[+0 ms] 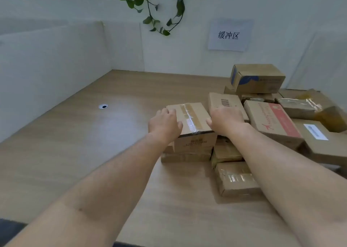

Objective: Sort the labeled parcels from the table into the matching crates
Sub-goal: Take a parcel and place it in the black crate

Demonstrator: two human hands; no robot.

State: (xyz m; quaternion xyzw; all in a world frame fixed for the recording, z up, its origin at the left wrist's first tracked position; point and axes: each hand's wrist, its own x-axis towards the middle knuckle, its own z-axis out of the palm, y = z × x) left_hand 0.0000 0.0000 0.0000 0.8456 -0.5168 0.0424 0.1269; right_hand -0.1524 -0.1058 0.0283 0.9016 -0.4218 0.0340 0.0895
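1. Both hands were on one taped parcel [189, 119], which sat between them on top of a short stack of flatter boxes [185, 157] on the surface [93, 152].
2. The left hand [164, 123] gripped the parcel's left edge, with its fingers curled over the side and its thumb on the top face near the tape strip.
3. The right hand [224, 119] gripped the opposite edge, thumb against the near right corner and fingers bent over the far side. Whether those fingertips also touched the barcoded box [223, 101] just beyond them could not be told.
4. The rest of the pile lay close-packed to the right of the right hand. It included a red-printed box [272, 120], a box with a white label [319, 139] and, farther off, a blue-printed box [257, 79] perched on others.
5. The step in hand looked like the pick-up: the grasp was made, but the parcel was not visibly lifted off the stack.
6. No label showed on the parcel's top, and the print on its near face was too blurred to read. The next move likely called for a straight lift, so that the boxes beneath did not shift, and then a turn to find the label.
7. No crate was in view, so the matching one would have to be sought away from the hands.
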